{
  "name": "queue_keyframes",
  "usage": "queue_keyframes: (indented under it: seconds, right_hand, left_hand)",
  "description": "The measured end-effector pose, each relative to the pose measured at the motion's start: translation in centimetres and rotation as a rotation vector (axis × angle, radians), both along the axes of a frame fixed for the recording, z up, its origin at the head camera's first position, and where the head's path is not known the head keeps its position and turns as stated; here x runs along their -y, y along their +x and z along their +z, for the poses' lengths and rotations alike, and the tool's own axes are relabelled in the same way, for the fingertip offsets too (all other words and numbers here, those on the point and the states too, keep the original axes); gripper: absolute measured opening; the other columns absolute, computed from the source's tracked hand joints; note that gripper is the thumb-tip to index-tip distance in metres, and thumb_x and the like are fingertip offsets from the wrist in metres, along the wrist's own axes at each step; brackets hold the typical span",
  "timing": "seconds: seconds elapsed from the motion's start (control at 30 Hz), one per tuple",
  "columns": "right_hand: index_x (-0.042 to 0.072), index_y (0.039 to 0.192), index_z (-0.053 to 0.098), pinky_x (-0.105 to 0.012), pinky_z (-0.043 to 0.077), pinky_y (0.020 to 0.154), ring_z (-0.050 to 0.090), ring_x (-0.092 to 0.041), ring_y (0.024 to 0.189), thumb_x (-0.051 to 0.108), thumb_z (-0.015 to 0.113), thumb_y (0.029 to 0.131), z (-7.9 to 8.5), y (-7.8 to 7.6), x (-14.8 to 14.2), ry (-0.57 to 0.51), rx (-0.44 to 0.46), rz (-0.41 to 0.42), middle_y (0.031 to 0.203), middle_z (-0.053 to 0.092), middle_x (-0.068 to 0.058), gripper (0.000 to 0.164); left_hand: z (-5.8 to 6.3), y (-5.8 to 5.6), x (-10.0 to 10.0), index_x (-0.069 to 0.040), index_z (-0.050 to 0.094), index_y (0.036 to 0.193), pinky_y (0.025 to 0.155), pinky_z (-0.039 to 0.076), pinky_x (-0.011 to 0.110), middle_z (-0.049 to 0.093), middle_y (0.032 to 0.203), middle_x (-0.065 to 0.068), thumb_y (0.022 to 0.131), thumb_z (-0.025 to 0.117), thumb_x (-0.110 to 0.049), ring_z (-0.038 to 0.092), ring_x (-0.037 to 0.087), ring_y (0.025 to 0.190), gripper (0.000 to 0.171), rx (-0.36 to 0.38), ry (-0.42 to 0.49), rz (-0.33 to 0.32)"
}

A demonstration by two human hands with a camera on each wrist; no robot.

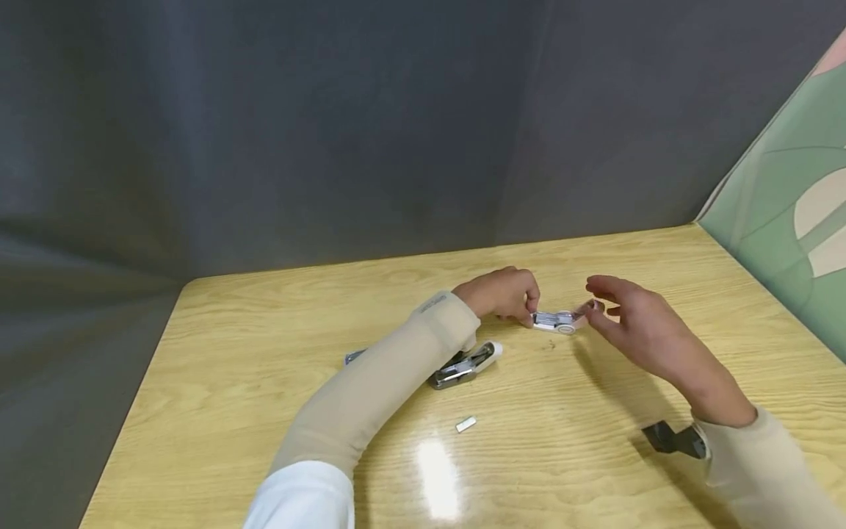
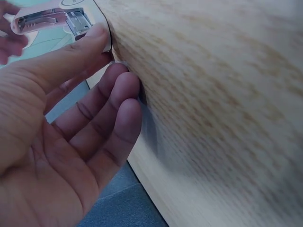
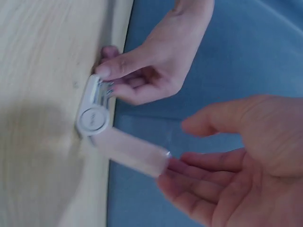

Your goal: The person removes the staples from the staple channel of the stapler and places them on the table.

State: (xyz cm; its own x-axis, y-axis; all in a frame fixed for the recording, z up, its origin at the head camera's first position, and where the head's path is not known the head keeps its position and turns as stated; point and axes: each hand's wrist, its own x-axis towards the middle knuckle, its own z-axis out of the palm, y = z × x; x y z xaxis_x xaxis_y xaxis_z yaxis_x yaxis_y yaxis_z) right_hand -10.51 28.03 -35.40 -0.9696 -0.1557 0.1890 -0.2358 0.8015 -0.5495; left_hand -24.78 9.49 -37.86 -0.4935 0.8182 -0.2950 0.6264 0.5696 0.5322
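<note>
A small white-and-pink stapler (image 1: 555, 322) stands on the wooden table, its top arm swung up from the base at a round pivot. My left hand (image 1: 504, 294) pinches the base's far end between thumb and index finger, the other fingers loosely bent against the tabletop, as the left wrist view shows. At the raised pink arm (image 3: 135, 151), my right hand (image 3: 227, 165) touches the tip with extended fingers, while its thumb is held apart. The metal staple channel (image 2: 78, 22) is exposed inside the stapler.
A second stapler (image 1: 465, 365), dark with a pale end, lies opened out partly under the left forearm. In front of it lies a small silvery staple strip (image 1: 465, 424). A dark curtain (image 1: 396, 132) hangs behind the table (image 1: 231, 353); a green patterned panel (image 1: 780, 191) borders the right.
</note>
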Motion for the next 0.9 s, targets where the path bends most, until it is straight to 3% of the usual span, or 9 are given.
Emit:
queue_keyframes:
  seconds: [0.13,0.27,0.53,0.9]
  right_hand:
    - [-0.012,0.131,0.058,-0.060,0.054,0.074,0.067,-0.051,0.098,0.003,0.071,0.095,1.0,0.3,0.6,0.046,-0.135,-0.025,0.123,0.064,-0.033,0.041]
    - [-0.009,0.125,0.064,-0.054,0.053,0.071,0.069,-0.044,0.095,0.001,0.071,0.094,1.4,0.2,1.2,0.060,-0.192,-0.021,0.114,0.070,-0.026,0.034]
    - [-0.004,0.106,0.075,-0.034,0.055,0.061,0.071,-0.022,0.074,-0.002,0.069,0.095,1.0,-0.6,2.1,0.046,-0.113,0.019,0.092,0.075,-0.013,0.013]
    - [-0.001,0.100,0.076,-0.038,0.053,0.060,0.068,-0.018,0.070,-0.001,0.070,0.093,-0.2,-1.6,3.0,0.160,-0.045,0.050,0.086,0.075,-0.012,0.010]
  left_hand:
    - [0.2,0.0,-0.2,-0.013,0.071,0.081,0.054,0.041,0.025,0.051,0.057,-0.001,0.091,0.082,-0.019,0.040,0.011,0.046,0.016,-0.005,0.001,-0.001]
    - [0.2,-0.1,-0.4,-0.013,0.070,0.081,0.055,0.041,0.025,0.050,0.056,-0.001,0.090,0.083,-0.019,0.041,0.011,0.046,0.017,-0.003,-0.009,0.004]
    - [0.2,-0.2,-0.6,-0.013,0.069,0.081,0.054,0.041,0.025,0.047,0.055,-0.001,0.089,0.084,-0.017,0.041,0.011,0.045,0.018,-0.015,-0.006,0.005]
    - [0.5,-0.2,-0.3,-0.014,0.069,0.081,0.056,0.042,0.026,0.046,0.053,-0.001,0.089,0.085,-0.020,0.042,0.012,0.045,0.018,-0.017,-0.005,0.017]
